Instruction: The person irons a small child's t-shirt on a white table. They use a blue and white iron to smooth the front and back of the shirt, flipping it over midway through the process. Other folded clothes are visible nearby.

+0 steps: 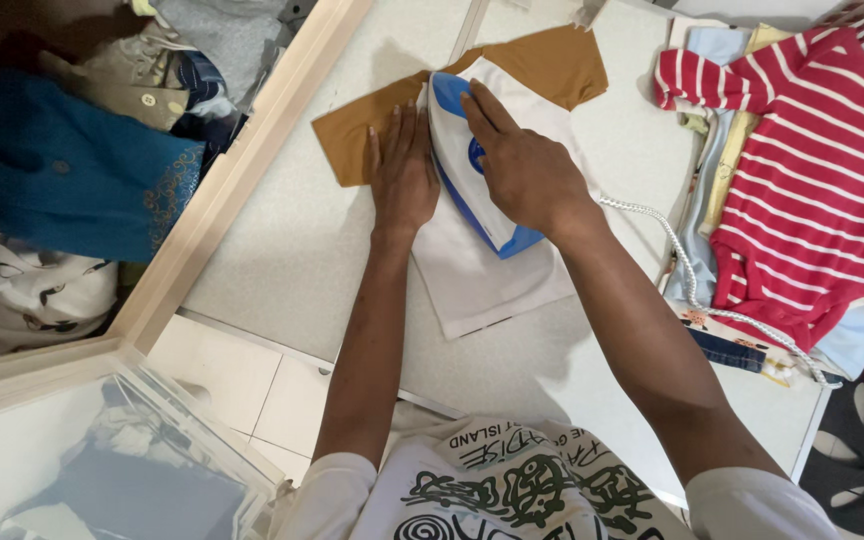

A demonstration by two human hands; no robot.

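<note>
Ironing is under way: the right hand [527,170] has its fingers closed round the iron [472,165], which sits on the shirt [482,270] mid-worktop [292,250]. The left hand [402,175] lies flat, fingers open, at the iron's 9 o'clock. A next pass likely needs that hand clear. The handle is hidden.

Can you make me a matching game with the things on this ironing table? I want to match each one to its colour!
Things:
1. iron
2. small shirt's sleeves
3. baby bodysuit
4. cord

Colours:
A. red and white stripes
B. white, braided
C. blue and white
D. brown

Pairs: 1-C, 2-D, 3-A, 4-B
</note>
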